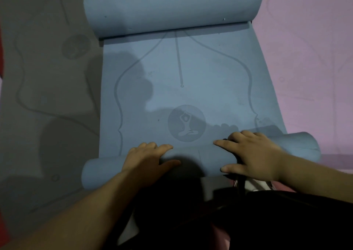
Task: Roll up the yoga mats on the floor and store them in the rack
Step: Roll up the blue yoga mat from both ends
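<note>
Blue yoga mat [191, 74] lies flat mid-floor, matte foam, both ends curled into soft rolls. No readable writing, just a round seated-figure emblem [186, 123] and curving line art. Left hand [147, 157] and right hand [252, 154] press palm-down on the near roll [194, 161], fingers spread and curved over it. Grey mat [47, 96] just left, pink mat [309, 68] just right.
</note>
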`<state>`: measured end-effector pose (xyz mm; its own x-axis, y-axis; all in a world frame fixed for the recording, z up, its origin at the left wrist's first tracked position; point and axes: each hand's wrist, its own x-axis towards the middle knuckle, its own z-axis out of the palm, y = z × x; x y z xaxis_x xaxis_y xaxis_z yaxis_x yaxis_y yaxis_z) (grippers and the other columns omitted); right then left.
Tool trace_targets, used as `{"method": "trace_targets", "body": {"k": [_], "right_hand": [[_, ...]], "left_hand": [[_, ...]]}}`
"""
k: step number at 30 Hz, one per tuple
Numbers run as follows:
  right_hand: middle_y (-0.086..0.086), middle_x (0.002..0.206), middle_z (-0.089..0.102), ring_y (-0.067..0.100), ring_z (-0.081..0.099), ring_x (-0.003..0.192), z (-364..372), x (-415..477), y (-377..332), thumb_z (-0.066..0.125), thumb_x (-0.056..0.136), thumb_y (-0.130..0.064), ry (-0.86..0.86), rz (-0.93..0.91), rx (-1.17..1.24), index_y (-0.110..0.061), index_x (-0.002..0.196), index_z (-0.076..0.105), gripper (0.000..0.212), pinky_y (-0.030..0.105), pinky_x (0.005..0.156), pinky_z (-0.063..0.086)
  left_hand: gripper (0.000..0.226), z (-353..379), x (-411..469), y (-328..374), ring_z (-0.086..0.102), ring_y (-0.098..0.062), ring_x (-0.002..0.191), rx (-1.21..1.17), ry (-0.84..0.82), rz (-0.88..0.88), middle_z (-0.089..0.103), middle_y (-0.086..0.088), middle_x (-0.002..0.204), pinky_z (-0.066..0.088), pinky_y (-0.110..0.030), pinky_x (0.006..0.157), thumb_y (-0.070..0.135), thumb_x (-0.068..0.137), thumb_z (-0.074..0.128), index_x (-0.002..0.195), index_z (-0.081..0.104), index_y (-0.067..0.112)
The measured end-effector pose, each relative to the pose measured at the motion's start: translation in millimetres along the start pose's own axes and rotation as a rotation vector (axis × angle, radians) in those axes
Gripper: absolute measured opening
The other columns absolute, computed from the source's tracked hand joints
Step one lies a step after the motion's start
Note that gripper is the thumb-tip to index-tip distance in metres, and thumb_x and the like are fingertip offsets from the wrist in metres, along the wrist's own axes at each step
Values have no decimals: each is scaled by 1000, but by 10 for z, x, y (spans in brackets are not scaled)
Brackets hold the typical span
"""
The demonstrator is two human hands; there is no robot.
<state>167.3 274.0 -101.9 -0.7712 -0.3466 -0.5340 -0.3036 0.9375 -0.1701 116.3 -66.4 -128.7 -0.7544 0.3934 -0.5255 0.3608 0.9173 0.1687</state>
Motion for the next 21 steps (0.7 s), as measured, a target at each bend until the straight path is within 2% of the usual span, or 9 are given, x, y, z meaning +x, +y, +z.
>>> {"method": "trace_targets", "body": {"k": [2, 6, 9, 12, 14, 16, 18, 21], "right_hand": [[-16, 134, 45, 14, 45, 125, -59, 84, 71, 28, 83, -92, -72, -9, 79, -53, 156, 15, 83, 36, 106, 36], [-16, 131, 48, 14, 46, 127, -78, 177, 152, 31, 80, -94, -132, -14, 173, -56, 153, 19, 83, 39, 109, 36], [-15, 132, 47, 16, 45, 127, -81, 165, 139, 24, 78, -95, -150, -16, 155, -55, 153, 17, 86, 41, 109, 37], [-13, 136, 46, 17, 46, 128, -156, 157, 104, 23, 83, -91, -140, 6, 134, -54, 155, 14, 81, 40, 109, 37], [-8, 138, 46, 22, 48, 126, -101, 103, 8, 16, 87, -87, -44, 59, 55, -51, 157, 15, 78, 42, 107, 38], [2, 131, 56, 31, 55, 113, 54, 15, -159, 11, 87, -88, 110, 123, -31, -45, 156, 30, 83, 49, 97, 42], [8, 123, 60, 35, 58, 105, 159, -3, -241, 16, 83, -93, 183, 147, -69, -40, 152, 41, 91, 51, 90, 43], [2, 133, 54, 31, 55, 119, 32, 99, -155, 11, 75, -97, 69, 173, -46, -48, 154, 28, 94, 50, 100, 41]], "left_hand": [[97, -26, 3, 33, 51, -21, 113, 13, 63, -5, 55, 7, 119, 39, -40, 93, 96, 73, 1, 148, 38, 47], [89, 110, -153, 151, 55, -27, 104, 71, 227, 54, 57, 1, 112, 42, -43, 88, 93, 80, 26, 151, 39, 41], [86, 129, -163, 167, 55, -27, 102, 85, 213, 58, 56, 0, 110, 42, -44, 87, 93, 76, 34, 146, 44, 44], [89, 51, -59, 124, 52, -26, 103, 77, 158, 53, 51, 3, 109, 42, -43, 88, 95, 74, 29, 147, 40, 46], [91, -2, 3, 111, 51, -26, 104, 68, 129, 59, 50, 3, 110, 42, -44, 89, 96, 73, 24, 148, 38, 47], [92, -30, 31, 97, 47, -25, 107, 70, 63, 49, 47, 3, 115, 41, -44, 93, 96, 72, 20, 149, 32, 48], [93, -37, 34, 96, 46, -24, 109, 76, 40, 49, 46, 4, 116, 40, -44, 95, 96, 71, 18, 150, 30, 48], [95, -97, 85, 98, 46, -23, 111, 66, 12, 31, 45, 5, 115, 38, -43, 98, 96, 69, 12, 149, 30, 49]]}}
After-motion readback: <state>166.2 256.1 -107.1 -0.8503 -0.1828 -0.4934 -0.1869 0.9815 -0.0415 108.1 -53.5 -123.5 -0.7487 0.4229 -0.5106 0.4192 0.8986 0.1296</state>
